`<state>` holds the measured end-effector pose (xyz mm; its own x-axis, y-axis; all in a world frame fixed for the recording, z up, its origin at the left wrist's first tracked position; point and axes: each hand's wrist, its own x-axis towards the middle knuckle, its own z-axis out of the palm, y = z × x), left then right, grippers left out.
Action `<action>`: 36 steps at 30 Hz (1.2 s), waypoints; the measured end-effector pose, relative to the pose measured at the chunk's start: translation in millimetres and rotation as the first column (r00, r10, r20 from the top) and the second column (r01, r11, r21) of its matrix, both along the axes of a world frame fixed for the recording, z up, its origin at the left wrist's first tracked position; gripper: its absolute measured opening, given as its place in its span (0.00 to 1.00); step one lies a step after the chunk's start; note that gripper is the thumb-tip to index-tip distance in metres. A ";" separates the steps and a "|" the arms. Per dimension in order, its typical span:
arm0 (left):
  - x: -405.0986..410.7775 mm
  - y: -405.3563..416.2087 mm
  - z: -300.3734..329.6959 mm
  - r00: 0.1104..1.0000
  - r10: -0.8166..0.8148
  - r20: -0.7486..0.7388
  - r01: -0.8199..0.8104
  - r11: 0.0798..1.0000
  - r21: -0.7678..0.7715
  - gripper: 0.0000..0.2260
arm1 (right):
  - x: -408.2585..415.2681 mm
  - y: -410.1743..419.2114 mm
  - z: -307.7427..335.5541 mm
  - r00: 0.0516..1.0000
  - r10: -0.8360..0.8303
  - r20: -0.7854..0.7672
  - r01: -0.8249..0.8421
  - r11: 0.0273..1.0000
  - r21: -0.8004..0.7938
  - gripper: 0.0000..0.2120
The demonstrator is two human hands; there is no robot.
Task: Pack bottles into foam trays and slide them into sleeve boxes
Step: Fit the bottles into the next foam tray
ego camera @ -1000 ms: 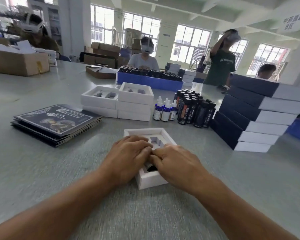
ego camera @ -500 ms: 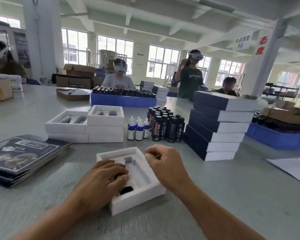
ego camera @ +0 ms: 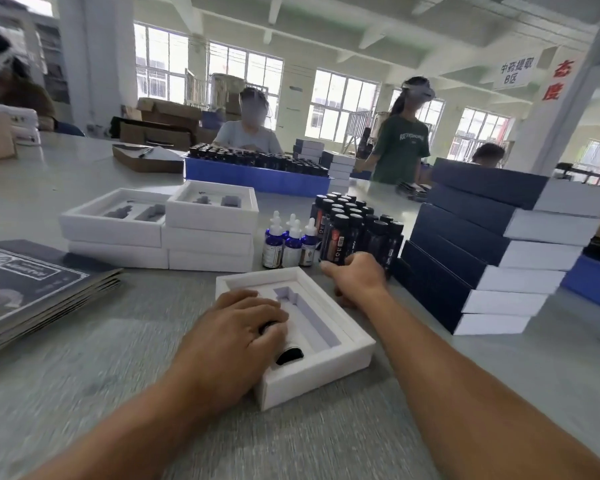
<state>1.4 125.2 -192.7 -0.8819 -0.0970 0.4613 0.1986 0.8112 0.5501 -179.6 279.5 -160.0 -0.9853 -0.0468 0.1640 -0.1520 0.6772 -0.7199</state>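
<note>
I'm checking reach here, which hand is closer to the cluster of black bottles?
Right. The right hand is at the front of the black bottles; the left hand rests on the foam tray, well short of them.

a factory packing hall: long shared table (ego camera: 84, 358), stacked sleeve boxes (ego camera: 482, 251), bottle crates (ego camera: 257, 174), cartons (ego camera: 160, 129).

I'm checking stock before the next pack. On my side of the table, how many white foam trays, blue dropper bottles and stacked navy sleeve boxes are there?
White foam trays: 6
Blue dropper bottles: 4
Navy sleeve boxes: 6
Total: 16
</note>
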 end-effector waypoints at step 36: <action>1.5 6.1 4.4 0.999 0.024 0.031 -0.021 0.997 -0.073 0.22 | 122.8 17.5 11.9 0.863 0.389 -0.323 -0.107 0.765 0.634 0.25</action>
<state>2.9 131.3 -188.3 -0.8941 -0.0843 0.4398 0.1633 0.8531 0.4955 -56.8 297.0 -148.0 -0.7642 -0.5030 0.4038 -0.5594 0.8284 -0.0268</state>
